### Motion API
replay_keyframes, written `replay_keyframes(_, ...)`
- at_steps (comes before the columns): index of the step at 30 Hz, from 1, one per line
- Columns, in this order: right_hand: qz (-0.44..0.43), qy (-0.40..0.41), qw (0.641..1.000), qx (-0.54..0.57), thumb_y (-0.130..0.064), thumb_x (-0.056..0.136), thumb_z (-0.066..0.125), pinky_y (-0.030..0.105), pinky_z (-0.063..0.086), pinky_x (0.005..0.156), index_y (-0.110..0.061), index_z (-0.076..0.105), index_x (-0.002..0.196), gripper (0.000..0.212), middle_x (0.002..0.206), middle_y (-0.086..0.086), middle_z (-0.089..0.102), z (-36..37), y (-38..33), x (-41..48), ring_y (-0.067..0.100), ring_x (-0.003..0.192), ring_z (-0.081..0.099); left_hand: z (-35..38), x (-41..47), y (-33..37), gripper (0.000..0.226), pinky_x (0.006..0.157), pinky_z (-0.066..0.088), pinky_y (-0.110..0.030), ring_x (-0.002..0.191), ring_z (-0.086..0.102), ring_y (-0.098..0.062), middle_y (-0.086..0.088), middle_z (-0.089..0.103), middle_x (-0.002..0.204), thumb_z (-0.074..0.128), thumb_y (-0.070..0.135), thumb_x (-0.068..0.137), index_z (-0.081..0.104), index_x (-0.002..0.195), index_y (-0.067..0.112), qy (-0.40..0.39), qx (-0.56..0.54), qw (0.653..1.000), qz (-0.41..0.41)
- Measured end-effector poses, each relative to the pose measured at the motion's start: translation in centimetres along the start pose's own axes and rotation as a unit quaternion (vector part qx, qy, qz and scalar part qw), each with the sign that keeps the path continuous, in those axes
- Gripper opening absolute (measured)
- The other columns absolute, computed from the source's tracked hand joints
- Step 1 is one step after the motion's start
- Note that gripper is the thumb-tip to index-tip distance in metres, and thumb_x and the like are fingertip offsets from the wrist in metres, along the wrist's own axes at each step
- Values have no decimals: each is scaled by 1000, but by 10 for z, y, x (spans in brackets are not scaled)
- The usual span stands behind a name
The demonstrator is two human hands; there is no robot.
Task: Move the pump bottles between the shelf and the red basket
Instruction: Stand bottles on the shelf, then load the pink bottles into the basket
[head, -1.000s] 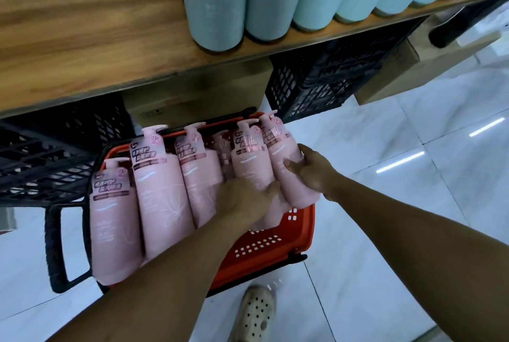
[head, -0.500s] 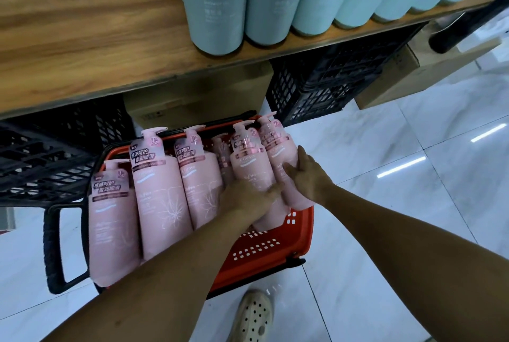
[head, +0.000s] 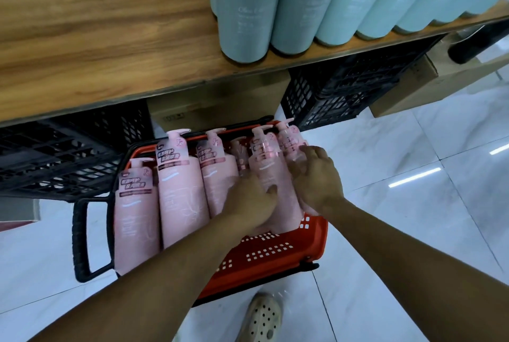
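Note:
Several pink pump bottles (head: pixel 181 198) stand packed in the red basket (head: pixel 278 253) on the floor below the wooden shelf (head: pixel 110 38). My left hand (head: pixel 250 198) grips the body of one pink bottle (head: pixel 265 159) near the basket's right side, thumb on its front. My right hand (head: pixel 316 179) lies over the rightmost pink bottle (head: pixel 289 137), fingers curled around its side. Both bottles sit low in the basket with their pump heads pointing toward the shelf.
A row of pale green bottles (head: pixel 245 10) lines the shelf's right half. Black plastic crates (head: pixel 344 88) and cardboard boxes (head: pixel 407 85) sit under the shelf. The basket's black handle (head: pixel 80 237) sticks out left. A foot in a cream clog (head: pixel 261 319) stands on the white tile.
My right hand slid up from the lower side of the rightmost bottle to its upper part. The left hand kept its hold, and the two bottles shifted slightly.

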State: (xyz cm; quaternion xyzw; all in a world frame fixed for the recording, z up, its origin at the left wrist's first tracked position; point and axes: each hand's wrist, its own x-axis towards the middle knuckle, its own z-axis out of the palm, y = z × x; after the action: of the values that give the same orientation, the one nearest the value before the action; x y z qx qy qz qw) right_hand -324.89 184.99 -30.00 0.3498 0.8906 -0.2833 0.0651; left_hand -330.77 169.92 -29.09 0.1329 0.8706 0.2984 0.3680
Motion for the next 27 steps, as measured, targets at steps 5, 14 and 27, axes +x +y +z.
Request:
replay_keyframes(5, 0, -127, 992, -27, -38, 98, 62, 47, 51, 102, -25, 23, 160, 75, 160, 6, 38, 15, -32, -22, 34, 128, 58, -47, -25, -20, 11, 72, 53, -29, 76, 65, -9, 5, 68, 79, 61, 23, 94, 70, 91, 16, -27, -11, 995, 91)
replay_keyframes(14, -191, 29, 980, 38, -31, 93, 68, 26, 53, 69, -26, 76, 97, 11, 89, -11, 73, -43, -171, -28, 10, 79, 68, -209, -38, -7, 11, 60, 53, -22, 63, 66, -1, 16, 70, 69, 67, 14, 94, 74, 92, 22, 172, -117, 946, 248)
replay_keyframes(27, -59, 113, 963, 237, -24, 90, 71, 17, 38, 82, -14, 55, 139, 53, 129, 2, 59, -102, -422, 178, 14, 109, 54, -407, 180, 66, 47, 70, 46, -11, 88, 63, -20, -4, 65, 96, 77, 23, 83, 60, 125, 10, 248, -128, 938, 204)
